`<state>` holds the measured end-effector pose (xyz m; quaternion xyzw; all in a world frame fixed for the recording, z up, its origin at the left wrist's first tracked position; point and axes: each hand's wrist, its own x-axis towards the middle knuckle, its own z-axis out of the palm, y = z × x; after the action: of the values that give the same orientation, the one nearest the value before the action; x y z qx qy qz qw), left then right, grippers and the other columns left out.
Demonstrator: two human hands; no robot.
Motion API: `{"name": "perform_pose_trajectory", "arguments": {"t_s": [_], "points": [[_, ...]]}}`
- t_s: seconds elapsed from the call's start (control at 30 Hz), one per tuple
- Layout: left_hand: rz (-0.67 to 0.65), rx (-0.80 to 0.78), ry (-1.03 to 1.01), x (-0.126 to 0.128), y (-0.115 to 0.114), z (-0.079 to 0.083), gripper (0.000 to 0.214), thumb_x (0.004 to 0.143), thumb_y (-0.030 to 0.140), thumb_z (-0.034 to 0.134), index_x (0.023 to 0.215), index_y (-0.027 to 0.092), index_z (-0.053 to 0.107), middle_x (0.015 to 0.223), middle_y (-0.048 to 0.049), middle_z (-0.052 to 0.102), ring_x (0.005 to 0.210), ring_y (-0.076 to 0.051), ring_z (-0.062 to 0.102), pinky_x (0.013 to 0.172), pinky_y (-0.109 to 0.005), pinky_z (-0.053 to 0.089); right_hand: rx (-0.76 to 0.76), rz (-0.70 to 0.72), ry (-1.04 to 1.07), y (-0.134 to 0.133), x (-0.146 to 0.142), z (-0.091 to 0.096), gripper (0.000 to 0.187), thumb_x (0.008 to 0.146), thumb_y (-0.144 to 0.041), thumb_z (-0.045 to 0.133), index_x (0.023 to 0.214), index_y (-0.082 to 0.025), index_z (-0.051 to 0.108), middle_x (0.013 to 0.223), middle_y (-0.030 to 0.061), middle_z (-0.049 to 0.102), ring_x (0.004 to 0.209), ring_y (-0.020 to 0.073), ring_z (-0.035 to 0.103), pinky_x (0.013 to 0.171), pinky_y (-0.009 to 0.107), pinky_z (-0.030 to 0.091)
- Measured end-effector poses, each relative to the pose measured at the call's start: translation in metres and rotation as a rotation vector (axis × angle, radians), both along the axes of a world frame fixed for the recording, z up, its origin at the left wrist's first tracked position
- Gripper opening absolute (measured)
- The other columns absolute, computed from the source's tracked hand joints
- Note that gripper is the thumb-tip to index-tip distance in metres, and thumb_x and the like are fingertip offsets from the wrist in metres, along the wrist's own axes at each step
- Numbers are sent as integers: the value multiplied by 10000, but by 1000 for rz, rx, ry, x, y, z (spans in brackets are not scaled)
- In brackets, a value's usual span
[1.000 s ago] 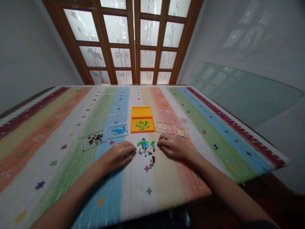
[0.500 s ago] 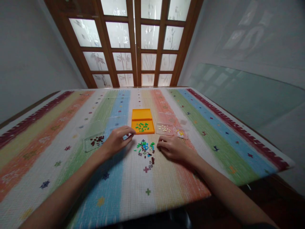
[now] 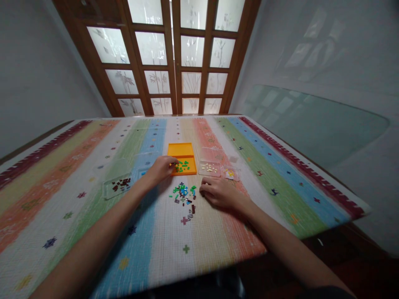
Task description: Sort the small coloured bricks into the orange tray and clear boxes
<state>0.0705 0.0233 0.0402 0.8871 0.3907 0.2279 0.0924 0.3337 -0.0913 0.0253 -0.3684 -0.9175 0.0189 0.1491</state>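
Observation:
My left hand [image 3: 162, 167] reaches over the left edge of the orange box [image 3: 194, 167], fingers pinched together. Anything between its fingertips is too small to make out. Small green toy bricks [image 3: 183, 166] lie in the box's near half. My right hand [image 3: 218, 192] rests on the cloth with curled fingers, and whatever they may hold is hidden. Just left of its fingertips spreads a loose pile of small bricks [image 3: 183, 191], green, blue and dark. Several dark brown bricks [image 3: 193, 209] trail from the pile towards me.
A clear tray [image 3: 106, 192] with brown bricks stands at the left; another with blue pieces is partly behind my left arm. Right of the orange box are a clear tray [image 3: 201, 169] of cream pieces and a smaller one [image 3: 237, 174] with yellow pieces. A striped tablecloth [image 3: 168, 249] lies underneath.
My left hand has moved forward from beside the near left corner of the orange box to over its left side. My right hand stays beside the pile. The view has shifted slightly.

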Motion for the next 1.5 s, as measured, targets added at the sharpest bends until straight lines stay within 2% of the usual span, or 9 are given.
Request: {"name": "perform_pose_trajectory", "arguments": {"t_s": [0.3, 0.43, 0.5, 0.6, 0.73, 0.83, 0.97, 1.13, 1.5], "points": [[5, 4, 51, 1, 0, -1, 238, 853, 57, 576, 899, 162, 785, 858, -112, 767, 803, -231, 697, 758, -321, 534, -6, -3, 8, 1, 0, -1, 188, 908, -97, 504, 858, -156, 675, 882, 60, 633, 701, 135, 435, 632, 303, 256], [-34, 56, -4, -3, -4, 6, 349, 842, 7, 522, 1017, 176, 772, 1002, -120, 763, 933, -235, 688, 834, -349, 547, -5, -3, 1, 0, 0, -1, 189, 903, -90, 507, 865, -153, 681, 893, 64, 634, 704, 134, 441, 635, 304, 260], [-86, 111, -71, -8, -11, 12, 387, 835, -5, 503, 1051, 187, 759, 1026, -109, 759, 974, -230, 680, 873, -371, 550, -3, -7, -4, 0, 0, -1, 192, 907, -92, 506, 876, -156, 684, 901, 66, 634, 708, 136, 442, 633, 304, 257], [-138, 155, -152, -17, -28, 22, 341, 869, 50, 508, 1075, 188, 743, 1000, -89, 758, 924, -211, 684, 863, -369, 558, -5, -3, -10, 0, -1, 0, 186, 909, -98, 511, 884, -160, 685, 904, 65, 634, 718, 141, 446, 628, 302, 253], [-192, 15, -108, -30, -57, 29, 227, 881, 176, 574, 1035, 182, 741, 943, -62, 757, 779, -176, 679, 752, -310, 555, -9, 7, -8, 0, -1, 2, 185, 913, -94, 512, 878, -160, 681, 899, 63, 634, 725, 144, 453, 630, 303, 259], [-203, -129, -5, -38, -73, 24, 205, 893, 261, 627, 1049, 190, 739, 934, -60, 752, 762, -177, 671, 738, -317, 540, -7, 2, -2, -1, -1, 3, 188, 913, -87, 505, 875, -153, 677, 899, 64, 635, 722, 141, 453, 635, 305, 265], [-192, -202, 37, -43, -81, 6, 221, 888, 316, 687, 1084, 225, 732, 1060, -71, 727, 932, -219, 670, 851, -358, 523, -13, 7, -3, -3, -2, 5, 195, 924, -88, 495, 879, -157, 671, 897, 64, 634, 723, 145, 451, 645, 306, 270], [-164, -194, -5, -39, -80, -10, 146, 906, 298, 679, 1016, 217, 734, 992, -63, 688, 907, -215, 639, 813, -334, 503, -27, -2, 7, -2, -2, 5, 186, 932, -97, 500, 877, -162, 665, 908, 64, 636, 733, 145, 460, 656, 301, 280], [-150, -159, -74, -32, -86, -19, 168, 947, 240, 623, 1035, 184, 755, 928, -74, 668, 869, -210, 625, 809, -348, 508, -46, -3, 39, 0, -1, 0, 189, 936, -114, 481, 894, -158, 660, 915, 72, 635, 729, 146, 465, 651, 291, 291]]}}
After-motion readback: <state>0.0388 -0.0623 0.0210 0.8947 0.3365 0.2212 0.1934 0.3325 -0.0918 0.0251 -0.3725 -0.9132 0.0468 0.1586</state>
